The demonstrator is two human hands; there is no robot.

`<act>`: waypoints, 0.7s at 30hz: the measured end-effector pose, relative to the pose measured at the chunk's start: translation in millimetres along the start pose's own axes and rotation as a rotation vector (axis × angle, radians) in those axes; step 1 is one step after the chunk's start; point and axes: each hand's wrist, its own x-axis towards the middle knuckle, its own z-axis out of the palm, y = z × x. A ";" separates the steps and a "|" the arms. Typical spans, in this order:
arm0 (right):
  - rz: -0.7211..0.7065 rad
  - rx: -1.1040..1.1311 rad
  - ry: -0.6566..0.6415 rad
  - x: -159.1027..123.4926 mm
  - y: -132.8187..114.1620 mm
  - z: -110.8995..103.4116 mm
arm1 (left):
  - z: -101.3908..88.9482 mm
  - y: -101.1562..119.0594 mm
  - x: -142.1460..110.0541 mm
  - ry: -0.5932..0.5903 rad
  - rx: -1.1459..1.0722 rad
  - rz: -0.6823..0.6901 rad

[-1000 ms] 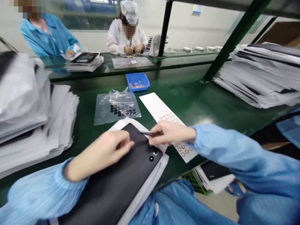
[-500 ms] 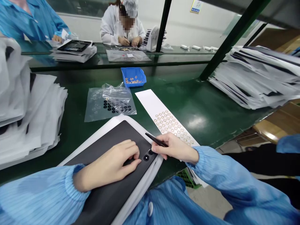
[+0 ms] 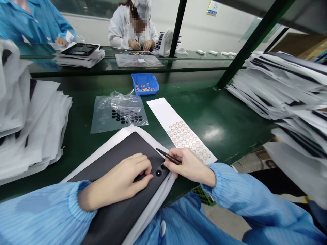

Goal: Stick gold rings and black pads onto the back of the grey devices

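Note:
A dark grey tablet back panel (image 3: 109, 211) lies slanted on a white foam sleeve (image 3: 153, 200) in front of me. My left hand (image 3: 122, 175) rests on the panel, fingers loosely curled and thumb apart from them, with nothing visible in it. My right hand (image 3: 187, 165) holds black tweezers (image 3: 167, 155) at the panel's right corner, their points away from me to the left. Its thumb and a fingertip touch the corner beside two round black lens parts. The nearer lens part (image 3: 158, 173) shows whole; the farther one (image 3: 162, 166) is partly covered by the thumb.
A white strip (image 3: 159, 107) bears rows of small rings. Left of it lies a clear bag (image 3: 100, 119) with black rings. Behind stands a blue bin (image 3: 145, 83) of small parts. Sleeved stacks (image 3: 46, 126) flank the bench, more at right (image 3: 276, 85). Two people sit opposite.
Another batch of white-sleeved sheets has appeared at the right edge, below the existing stack. My right hand has shifted slightly on the corner, and the tweezers tilt a little differently. My left hand stays put.

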 end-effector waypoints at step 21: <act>-0.232 0.426 0.250 10.1 16.3 -0.8 | 1.1 4.6 -1.4 -0.098 0.441 0.198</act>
